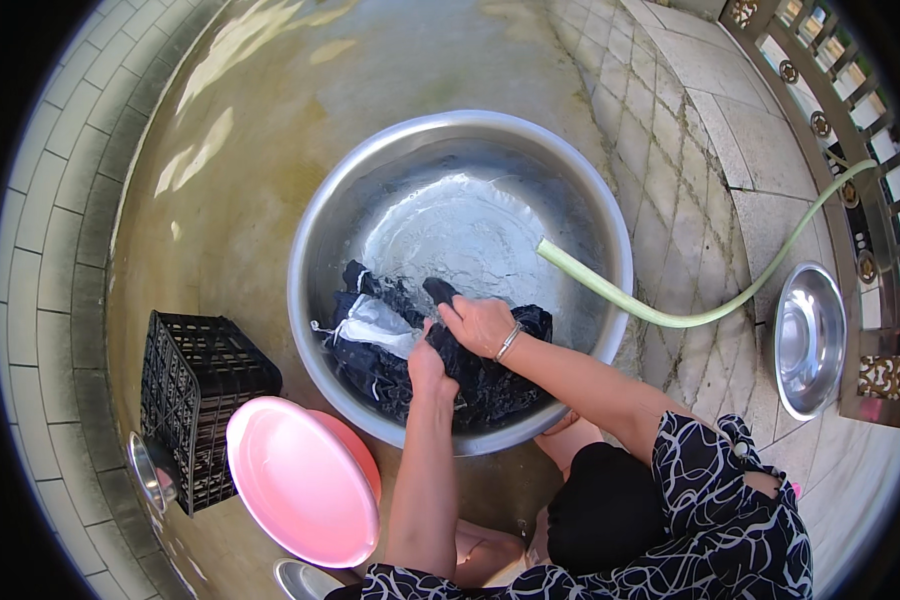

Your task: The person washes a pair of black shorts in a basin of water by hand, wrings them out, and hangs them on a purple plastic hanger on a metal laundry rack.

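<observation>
A large round metal basin (621, 225) holds water, with a soaked dark garment (495, 390) bunched along its near side. My left hand (429, 364) is closed on the wet dark cloth, beside a white piece of fabric (379, 326) that lies over the garment with thin white cords. Just to the right, my right hand (484, 324), with a silver bracelet at the wrist, grips a bunched fold of the same cloth. A pale green hose (615, 300) reaches over the basin's right rim, its end above the water.
At the lower left, a pink plastic basin (300, 480) leans near a black plastic crate (210, 397), with a small metal bowl (150, 472) beside it. An oval-looking metal basin (810, 341) stands at the right near a metal railing (855, 202). A tiled wall (60, 247) curves along the left.
</observation>
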Action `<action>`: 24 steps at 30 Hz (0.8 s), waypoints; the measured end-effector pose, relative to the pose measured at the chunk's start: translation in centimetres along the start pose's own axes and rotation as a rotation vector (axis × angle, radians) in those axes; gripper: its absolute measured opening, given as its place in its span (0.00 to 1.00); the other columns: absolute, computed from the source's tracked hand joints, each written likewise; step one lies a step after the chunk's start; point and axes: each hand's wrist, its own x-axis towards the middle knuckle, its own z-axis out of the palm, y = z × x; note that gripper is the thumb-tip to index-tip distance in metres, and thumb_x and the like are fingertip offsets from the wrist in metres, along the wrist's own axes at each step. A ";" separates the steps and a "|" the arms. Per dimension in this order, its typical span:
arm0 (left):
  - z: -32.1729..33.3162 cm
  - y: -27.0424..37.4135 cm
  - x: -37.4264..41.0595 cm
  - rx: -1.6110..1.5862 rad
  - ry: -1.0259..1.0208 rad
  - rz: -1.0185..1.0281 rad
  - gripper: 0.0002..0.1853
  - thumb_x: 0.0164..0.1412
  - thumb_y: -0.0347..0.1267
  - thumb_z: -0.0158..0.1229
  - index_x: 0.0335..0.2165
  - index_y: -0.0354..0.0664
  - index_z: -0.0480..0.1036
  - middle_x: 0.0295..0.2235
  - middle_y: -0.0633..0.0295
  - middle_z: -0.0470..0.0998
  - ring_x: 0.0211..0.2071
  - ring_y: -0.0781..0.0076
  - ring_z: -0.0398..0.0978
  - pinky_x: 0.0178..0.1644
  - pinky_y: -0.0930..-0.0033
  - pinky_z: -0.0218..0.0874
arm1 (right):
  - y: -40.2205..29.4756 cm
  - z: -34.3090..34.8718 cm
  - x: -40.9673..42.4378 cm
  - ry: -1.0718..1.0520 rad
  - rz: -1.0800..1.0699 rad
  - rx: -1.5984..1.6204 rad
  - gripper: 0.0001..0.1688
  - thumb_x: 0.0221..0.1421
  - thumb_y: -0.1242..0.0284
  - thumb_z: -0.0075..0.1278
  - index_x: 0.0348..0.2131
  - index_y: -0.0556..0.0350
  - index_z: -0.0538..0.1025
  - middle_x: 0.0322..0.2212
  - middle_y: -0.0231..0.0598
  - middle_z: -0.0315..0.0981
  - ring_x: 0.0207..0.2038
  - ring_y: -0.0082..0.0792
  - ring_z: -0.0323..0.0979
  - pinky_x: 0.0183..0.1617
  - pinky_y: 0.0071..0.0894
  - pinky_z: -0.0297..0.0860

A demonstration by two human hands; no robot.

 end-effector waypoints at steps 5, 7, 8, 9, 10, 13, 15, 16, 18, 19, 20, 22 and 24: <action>-3.7 1.8 3.1 0.038 0.099 0.249 0.19 0.57 0.44 0.38 0.32 0.40 0.66 0.28 0.59 0.71 0.27 0.67 0.69 0.31 0.66 0.63 | 5.7 -0.2 3.0 -0.133 0.218 -0.170 0.22 0.54 0.58 0.28 0.27 0.59 0.64 0.17 0.54 0.67 0.23 0.52 0.67 0.27 0.45 0.62; -5.5 2.4 2.5 0.056 0.039 0.241 0.17 0.58 0.41 0.38 0.34 0.38 0.62 0.29 0.59 0.68 0.30 0.69 0.67 0.33 0.69 0.61 | 7.9 -0.8 3.9 -0.374 0.324 -0.255 0.21 0.54 0.60 0.29 0.33 0.59 0.64 0.22 0.51 0.69 0.28 0.50 0.68 0.31 0.43 0.64; -6.0 2.1 2.1 0.203 0.079 0.315 0.16 0.58 0.40 0.38 0.35 0.37 0.61 0.30 0.58 0.67 0.30 0.68 0.67 0.34 0.67 0.61 | 8.6 -1.0 4.4 -0.479 0.347 -0.400 0.22 0.54 0.60 0.29 0.37 0.59 0.63 0.28 0.52 0.68 0.33 0.50 0.67 0.33 0.42 0.64; -5.7 1.9 1.3 0.353 0.117 0.383 0.15 0.58 0.38 0.39 0.35 0.36 0.60 0.31 0.58 0.67 0.31 0.68 0.66 0.36 0.66 0.61 | 8.9 -1.2 4.8 -0.582 0.374 -0.548 0.23 0.53 0.60 0.29 0.41 0.59 0.63 0.34 0.53 0.67 0.37 0.49 0.66 0.36 0.41 0.64; -5.6 1.7 0.7 0.448 0.117 0.448 0.14 0.57 0.36 0.39 0.38 0.36 0.59 0.33 0.54 0.66 0.29 0.67 0.68 0.34 0.64 0.63 | 9.3 -1.1 5.0 -0.453 0.466 -0.484 0.25 0.52 0.58 0.31 0.43 0.57 0.61 0.37 0.53 0.64 0.40 0.49 0.64 0.38 0.41 0.63; -4.4 0.7 -1.7 0.356 -0.184 0.072 0.21 0.58 0.40 0.38 0.43 0.35 0.54 0.37 0.47 0.64 0.30 0.59 0.70 0.33 0.59 0.65 | 9.7 -0.9 5.2 -0.226 0.601 -0.223 0.34 0.46 0.52 0.38 0.50 0.49 0.56 0.44 0.55 0.56 0.46 0.48 0.60 0.44 0.41 0.60; -3.7 -1.3 -1.9 0.235 -0.301 -0.263 0.27 0.57 0.47 0.34 0.45 0.34 0.49 0.40 0.39 0.61 0.32 0.47 0.69 0.33 0.55 0.65 | 8.1 -0.7 6.2 -0.284 0.504 0.039 0.41 0.41 0.50 0.45 0.52 0.42 0.53 0.46 0.59 0.52 0.46 0.48 0.59 0.48 0.41 0.57; -4.3 -2.6 -0.9 0.224 -0.321 -0.314 0.34 0.55 0.53 0.30 0.47 0.34 0.45 0.43 0.35 0.56 0.36 0.37 0.66 0.35 0.49 0.63 | 5.9 -0.3 5.7 -0.397 0.407 -0.073 0.41 0.38 0.48 0.46 0.51 0.42 0.55 0.46 0.56 0.54 0.46 0.48 0.59 0.49 0.41 0.57; -3.4 -2.7 -0.7 0.149 -0.262 -0.394 0.37 0.52 0.57 0.28 0.50 0.37 0.44 0.45 0.35 0.53 0.41 0.35 0.61 0.39 0.44 0.59 | 2.1 -0.6 4.7 -0.631 0.179 -0.201 0.37 0.37 0.49 0.47 0.46 0.44 0.61 0.43 0.52 0.59 0.45 0.47 0.60 0.48 0.40 0.58; -2.8 -2.3 -1.1 0.102 -0.257 -0.426 0.38 0.52 0.58 0.29 0.50 0.38 0.46 0.45 0.36 0.54 0.42 0.36 0.60 0.41 0.42 0.57 | 0.9 -0.7 4.3 -0.764 0.048 -0.211 0.33 0.39 0.50 0.46 0.44 0.46 0.64 0.41 0.51 0.61 0.44 0.46 0.61 0.46 0.39 0.59; -3.4 -3.0 0.1 -0.007 -0.332 -0.455 0.35 0.52 0.55 0.31 0.49 0.40 0.49 0.45 0.39 0.56 0.42 0.38 0.60 0.42 0.41 0.55 | -0.2 -0.7 3.6 -0.810 -0.016 -0.267 0.28 0.41 0.52 0.45 0.40 0.49 0.67 0.38 0.51 0.64 0.42 0.46 0.63 0.43 0.39 0.61; -2.4 -3.1 -0.3 -0.258 -0.366 -0.422 0.28 0.53 0.50 0.33 0.43 0.40 0.60 0.43 0.48 0.62 0.41 0.48 0.63 0.41 0.42 0.55 | -2.1 -0.6 1.6 -0.741 -0.066 -0.258 0.21 0.44 0.57 0.43 0.33 0.54 0.69 0.32 0.51 0.67 0.35 0.46 0.67 0.37 0.39 0.64; -2.4 -2.8 -0.5 -0.431 -0.311 -0.298 0.24 0.54 0.46 0.35 0.40 0.41 0.62 0.39 0.54 0.67 0.39 0.54 0.66 0.41 0.50 0.57 | -4.1 -0.7 -0.7 -0.544 -0.017 -0.084 0.19 0.46 0.59 0.40 0.26 0.59 0.68 0.25 0.51 0.69 0.28 0.47 0.68 0.32 0.41 0.64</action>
